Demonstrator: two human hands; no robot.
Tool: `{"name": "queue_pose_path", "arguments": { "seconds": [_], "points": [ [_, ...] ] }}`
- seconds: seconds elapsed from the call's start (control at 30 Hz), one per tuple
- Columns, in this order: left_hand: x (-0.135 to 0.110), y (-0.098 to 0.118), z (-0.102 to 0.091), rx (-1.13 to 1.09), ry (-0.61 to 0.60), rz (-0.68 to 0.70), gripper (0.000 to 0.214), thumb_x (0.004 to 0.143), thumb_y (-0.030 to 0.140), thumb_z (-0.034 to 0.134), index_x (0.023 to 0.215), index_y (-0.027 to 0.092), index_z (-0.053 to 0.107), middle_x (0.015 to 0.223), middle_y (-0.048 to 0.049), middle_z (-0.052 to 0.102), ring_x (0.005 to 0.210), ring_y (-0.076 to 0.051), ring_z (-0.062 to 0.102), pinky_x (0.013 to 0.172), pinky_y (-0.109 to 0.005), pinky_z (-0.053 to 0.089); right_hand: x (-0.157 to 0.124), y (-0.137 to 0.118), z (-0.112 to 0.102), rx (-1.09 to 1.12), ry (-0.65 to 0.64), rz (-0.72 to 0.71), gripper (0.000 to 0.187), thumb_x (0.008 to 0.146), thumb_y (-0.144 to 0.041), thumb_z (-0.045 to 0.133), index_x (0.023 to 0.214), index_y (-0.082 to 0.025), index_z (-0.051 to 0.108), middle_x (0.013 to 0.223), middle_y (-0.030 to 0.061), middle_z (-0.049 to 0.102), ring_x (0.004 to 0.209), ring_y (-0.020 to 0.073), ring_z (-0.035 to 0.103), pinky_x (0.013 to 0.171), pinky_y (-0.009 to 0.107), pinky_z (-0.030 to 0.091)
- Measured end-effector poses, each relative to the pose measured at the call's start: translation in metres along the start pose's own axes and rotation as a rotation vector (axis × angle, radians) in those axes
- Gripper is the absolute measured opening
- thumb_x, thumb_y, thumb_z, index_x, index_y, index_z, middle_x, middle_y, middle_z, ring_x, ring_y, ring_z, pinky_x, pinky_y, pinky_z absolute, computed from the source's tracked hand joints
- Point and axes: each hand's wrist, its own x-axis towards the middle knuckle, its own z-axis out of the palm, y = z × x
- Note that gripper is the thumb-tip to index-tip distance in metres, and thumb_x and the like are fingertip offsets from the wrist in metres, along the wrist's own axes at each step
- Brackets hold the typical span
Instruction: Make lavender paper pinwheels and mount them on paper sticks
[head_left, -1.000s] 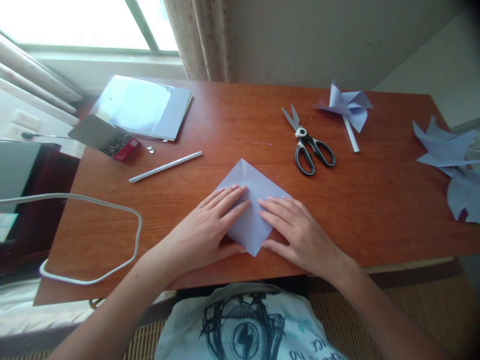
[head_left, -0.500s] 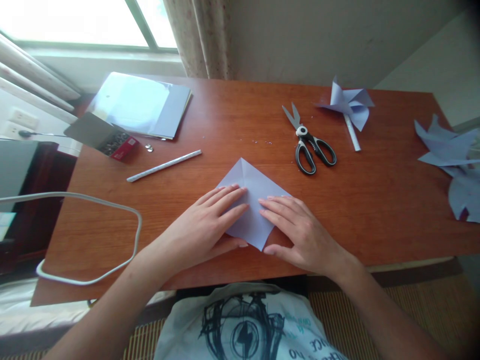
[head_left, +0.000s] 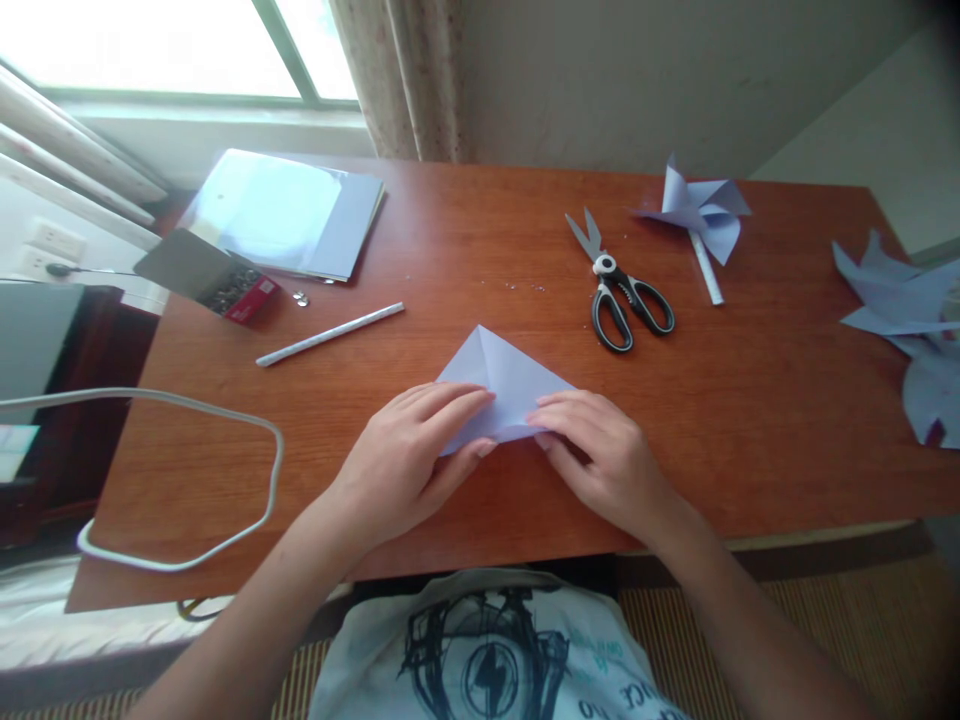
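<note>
A pale lilac sheet of paper [head_left: 510, 370] lies near the table's front edge, one corner pointing away from me and a crease running from that corner. Its near corner is lifted and folded over. My left hand [head_left: 420, 440] grips the left side of the sheet, fingers on top and thumb at the near edge. On the right side, my right hand [head_left: 596, 445] pinches the near edge between thumb and fingers. The fingers hide both side corners. Beyond the sheet lie black-handled scissors [head_left: 615, 290], blades apart, and a rolled white paper stick [head_left: 330, 334].
A paper pinwheel [head_left: 701, 215] on a stick lies at the back right, with more cut paper [head_left: 900, 295] at the right edge. Back left are an open box of small metal pieces [head_left: 251, 300] and a stack of sheets [head_left: 364, 215]. A white cable [head_left: 277, 460] loops at left.
The near corner of the sheet has come up and folded away from me. Both hands have gone from lying flat on the sheet to gripping its near edge.
</note>
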Motion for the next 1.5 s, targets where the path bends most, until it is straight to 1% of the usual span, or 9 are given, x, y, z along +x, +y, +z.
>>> {"name": "queue_pose_path", "arguments": {
  "seconds": [0.13, 0.33, 0.5, 0.7, 0.87, 1.03, 1.17, 1.37, 1.5],
  "points": [
    [0.003, 0.004, 0.003, 0.047, 0.062, -0.058, 0.054, 0.097, 0.034, 0.056, 0.146, 0.013, 0.044, 0.134, -0.0153, 0.065, 0.115, -0.027, 0.065, 0.095, -0.041, 0.055, 0.014, -0.003, 0.0, 0.039, 0.043, 0.15, 0.02, 0.095, -0.016, 0.06, 0.112, -0.015, 0.069, 0.097, 0.0087, 0.074, 0.089, 0.0201, 0.069, 0.083, 0.032, 0.054],
    [0.006, 0.021, 0.011, 0.337, 0.192, -0.044, 0.061, 0.093, 0.026, 0.059, 0.148, 0.008, 0.041, 0.154, -0.022, 0.046, 0.145, -0.034, 0.04, 0.119, -0.05, 0.035, 0.035, -0.001, -0.001, 0.02, -0.017, 0.312, 0.027, 0.092, -0.021, 0.061, 0.117, -0.014, 0.07, 0.092, 0.0081, 0.075, 0.081, 0.022, 0.07, 0.078, 0.034, 0.053],
    [0.0, 0.042, 0.027, 0.409, 0.054, 0.042, 0.055, 0.096, 0.025, 0.051, 0.145, 0.002, 0.046, 0.157, -0.0213, 0.043, 0.152, -0.035, 0.029, 0.124, -0.052, 0.024, 0.046, 0.001, -0.003, -0.024, -0.061, 0.344, 0.03, 0.09, -0.022, 0.062, 0.117, -0.015, 0.072, 0.081, 0.0049, 0.074, 0.073, 0.0215, 0.069, 0.074, 0.033, 0.052],
    [0.002, 0.045, 0.042, 0.373, -0.072, -0.052, 0.071, 0.099, 0.047, 0.045, 0.153, 0.002, 0.037, 0.163, -0.0204, 0.032, 0.152, -0.038, 0.026, 0.124, -0.053, 0.023, 0.054, 0.001, -0.006, -0.104, -0.101, 0.366, 0.027, 0.09, -0.024, 0.062, 0.114, -0.017, 0.073, 0.084, 0.0063, 0.077, 0.077, 0.023, 0.071, 0.076, 0.034, 0.054],
    [0.006, 0.042, 0.041, 0.366, -0.095, -0.11, 0.074, 0.097, 0.054, 0.045, 0.154, 0.007, 0.038, 0.163, -0.0218, 0.031, 0.151, -0.04, 0.028, 0.123, -0.055, 0.023, 0.074, 0.01, -0.011, -0.222, -0.03, 0.31, 0.02, 0.091, -0.021, 0.061, 0.106, -0.017, 0.074, 0.097, 0.0077, 0.077, 0.088, 0.0228, 0.071, 0.081, 0.032, 0.055],
    [0.008, 0.042, 0.041, 0.346, -0.112, -0.119, 0.076, 0.095, 0.058, 0.049, 0.154, 0.011, 0.04, 0.162, -0.0224, 0.033, 0.151, -0.04, 0.028, 0.123, -0.057, 0.022, 0.106, 0.021, -0.007, -0.243, -0.124, 0.228, 0.017, 0.089, -0.018, 0.062, 0.1, -0.017, 0.075, 0.097, 0.0081, 0.075, 0.087, 0.0226, 0.071, 0.078, 0.032, 0.054],
    [0.013, 0.042, 0.04, 0.337, -0.123, -0.14, 0.072, 0.096, 0.055, 0.048, 0.153, 0.012, 0.041, 0.162, -0.0217, 0.033, 0.151, -0.04, 0.028, 0.122, -0.058, 0.022, 0.127, 0.023, -0.002, -0.276, -0.135, 0.263, 0.02, 0.09, -0.016, 0.058, 0.094, -0.02, 0.077, 0.093, 0.0088, 0.078, 0.09, 0.0257, 0.071, 0.081, 0.036, 0.052],
    [0.023, 0.04, 0.039, 0.347, -0.135, -0.146, 0.074, 0.095, 0.056, 0.051, 0.153, 0.011, 0.041, 0.161, -0.023, 0.034, 0.151, -0.041, 0.029, 0.122, -0.058, 0.022, 0.138, 0.015, 0.0, -0.364, -0.129, 0.298, 0.021, 0.089, -0.02, 0.059, 0.081, -0.021, 0.078, 0.08, 0.0086, 0.078, 0.079, 0.0254, 0.07, 0.066, 0.034, 0.047],
    [0.025, 0.039, 0.039, 0.342, -0.125, -0.138, 0.071, 0.096, 0.054, 0.049, 0.152, 0.01, 0.043, 0.16, -0.0234, 0.036, 0.15, -0.04, 0.03, 0.122, -0.058, 0.023, 0.137, 0.016, 0.003, -0.322, -0.176, 0.306, 0.02, 0.088, -0.016, 0.058, 0.092, -0.022, 0.076, 0.091, 0.0077, 0.079, 0.085, 0.0249, 0.07, 0.067, 0.032, 0.047]
  ]
}}
